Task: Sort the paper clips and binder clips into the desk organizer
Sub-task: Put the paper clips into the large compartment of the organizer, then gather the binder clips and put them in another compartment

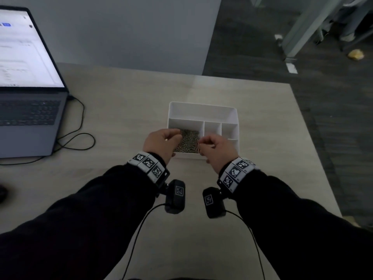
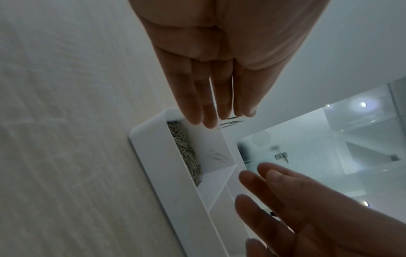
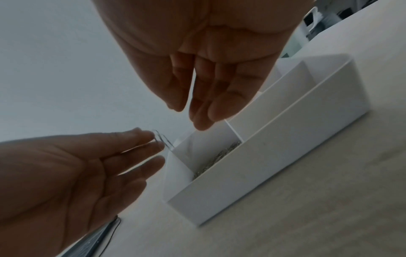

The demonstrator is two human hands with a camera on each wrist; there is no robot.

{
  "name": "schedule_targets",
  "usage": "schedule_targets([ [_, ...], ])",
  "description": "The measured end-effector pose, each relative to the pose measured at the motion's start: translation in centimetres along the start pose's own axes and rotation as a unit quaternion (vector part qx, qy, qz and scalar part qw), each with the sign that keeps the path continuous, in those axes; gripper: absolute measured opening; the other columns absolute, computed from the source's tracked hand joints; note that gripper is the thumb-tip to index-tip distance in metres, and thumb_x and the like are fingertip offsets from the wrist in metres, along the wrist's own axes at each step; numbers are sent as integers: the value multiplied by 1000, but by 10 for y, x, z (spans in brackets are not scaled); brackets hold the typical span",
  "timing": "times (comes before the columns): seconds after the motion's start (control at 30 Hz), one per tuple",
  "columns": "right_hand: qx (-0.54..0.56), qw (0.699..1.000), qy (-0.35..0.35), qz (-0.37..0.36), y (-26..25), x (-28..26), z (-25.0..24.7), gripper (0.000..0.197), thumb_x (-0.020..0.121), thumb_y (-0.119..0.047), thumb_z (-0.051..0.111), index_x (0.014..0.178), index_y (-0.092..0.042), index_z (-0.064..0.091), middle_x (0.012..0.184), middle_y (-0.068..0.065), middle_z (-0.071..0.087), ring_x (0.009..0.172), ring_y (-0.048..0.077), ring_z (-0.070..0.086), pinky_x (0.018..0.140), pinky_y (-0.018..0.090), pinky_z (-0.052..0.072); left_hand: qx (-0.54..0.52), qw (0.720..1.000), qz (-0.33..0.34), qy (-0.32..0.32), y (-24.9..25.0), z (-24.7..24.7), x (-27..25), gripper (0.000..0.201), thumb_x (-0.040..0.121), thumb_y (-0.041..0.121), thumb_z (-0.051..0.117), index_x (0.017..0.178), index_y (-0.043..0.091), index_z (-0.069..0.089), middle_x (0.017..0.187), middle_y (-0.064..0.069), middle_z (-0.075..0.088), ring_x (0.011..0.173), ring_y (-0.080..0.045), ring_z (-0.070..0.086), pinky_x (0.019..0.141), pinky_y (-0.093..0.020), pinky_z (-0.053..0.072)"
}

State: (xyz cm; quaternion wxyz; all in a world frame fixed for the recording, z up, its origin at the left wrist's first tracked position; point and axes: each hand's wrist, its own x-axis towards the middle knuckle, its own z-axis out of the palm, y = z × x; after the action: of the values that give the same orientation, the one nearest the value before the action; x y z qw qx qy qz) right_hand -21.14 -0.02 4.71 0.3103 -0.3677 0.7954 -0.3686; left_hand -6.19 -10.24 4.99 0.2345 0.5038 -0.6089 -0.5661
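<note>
Left hand (image 2: 219, 73) pinches a paper clip (image 2: 230, 121) over the organizer (image 1: 201, 110) pile at 12 o'clock, likely dropping it; right hand (image 1: 217, 150) fingers slack, apart.

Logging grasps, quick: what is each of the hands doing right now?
Left hand: fingertips pinch paper clips above the organizer.
Right hand: fingers relaxed, nothing visible in it; open.

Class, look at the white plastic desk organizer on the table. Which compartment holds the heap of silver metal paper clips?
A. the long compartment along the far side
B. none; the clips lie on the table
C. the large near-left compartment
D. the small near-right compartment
C: in the head view the heap of silver metal paper clips fills the near-left compartment of the white plastic desk organizer, between both hands; the other compartments look bare.
</note>
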Motion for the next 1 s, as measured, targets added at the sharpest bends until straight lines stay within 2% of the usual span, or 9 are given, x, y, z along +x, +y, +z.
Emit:
schedule_targets([
  [0.1, -37, 999, -9, 21, 14, -21, -7, 5, 81, -30, 65, 79, -34, 65, 78, -12, 67, 68, 11, 63, 71, 35, 57, 43, 999, -5, -12, -11, -6, -10, 8, 83, 29, 68, 81, 35, 73, 86, 4, 74, 74, -24, 71, 62, -43, 62],
  [0.2, -91, 995, -26, 44, 37, -56, -17, 7, 81, -29, 67, 75, -33, 64, 70, -13, 65, 66, 12, 64, 71, 30, 54, 95, 994, -37, -51, -32, -6, -28, 8, 82, 30, 68, 76, 27, 73, 75, -1, 73, 73, -29, 71, 65, -44, 61],
  [0.33, -136, 986, -66, 76, 73, -105, -34, 2, 83, -29, 66, 81, -28, 67, 74, -12, 68, 71, 10, 65, 74, 28, 54, 180, 975, -43, -126, -62, 7, -55, 6, 81, 25, 69, 75, 26, 70, 64, 10, 66, 66, -17, 63, 69, -29, 54],
  [0.57, -158, 980, -72, 100, 128, -144, -84, 3, 87, -30, 63, 85, -32, 63, 82, -11, 67, 70, -3, 56, 66, 17, 44, 309, 922, -17, -232, -71, 56, -91, 10, 78, 30, 69, 72, 30, 62, 85, 7, 69, 79, -15, 63, 74, -23, 47],
  [0.63, -157, 981, -66, 95, 135, -144, -103, 3, 88, -30, 62, 89, -30, 65, 82, -12, 66, 71, -3, 56, 64, 13, 42, 324, 915, -12, -239, -63, 78, -100, 8, 78, 29, 68, 76, 28, 61, 89, 4, 69, 80, -15, 62, 74, -23, 46],
  [0.7, -156, 982, -59, 88, 144, -144, -123, 6, 87, -30, 62, 90, -28, 67, 83, -11, 66, 72, 2, 57, 70, 18, 45, 337, 909, -3, -246, -54, 103, -107, 10, 77, 29, 69, 81, 28, 60, 94, 3, 66, 83, -17, 60, 75, -22, 44],
  [0.8, -152, 986, -22, 67, 170, -144, -152, 7, 84, -28, 65, 90, -26, 68, 85, -5, 64, 76, 11, 57, 75, 24, 45, 354, 895, 9, -273, -45, 144, -114, 26, 73, 28, 72, 91, 26, 54, 104, 0, 56, 83, -18, 55, 74, -22, 39],
  [0.9, -155, 985, 3, 69, 203, -150, -179, 19, 82, -29, 69, 100, -25, 65, 91, -5, 56, 73, 2, 49, 77, 26, 44, 377, 878, 17, -294, -41, 182, -121, 50, 66, 39, 75, 106, 29, 47, 119, 1, 44, 85, -19, 57, 80, -28, 47],
  [1.0, -176, 978, -24, 106, 228, -159, -199, 44, 79, -41, 70, 119, -30, 55, 108, -5, 49, 72, 4, 48, 81, 29, 49, 435, 839, 46, -324, -37, 213, -127, 93, 60, 49, 78, 137, 35, 28, 141, 1, 26, 109, -22, 56, 94, -35, 48],
])
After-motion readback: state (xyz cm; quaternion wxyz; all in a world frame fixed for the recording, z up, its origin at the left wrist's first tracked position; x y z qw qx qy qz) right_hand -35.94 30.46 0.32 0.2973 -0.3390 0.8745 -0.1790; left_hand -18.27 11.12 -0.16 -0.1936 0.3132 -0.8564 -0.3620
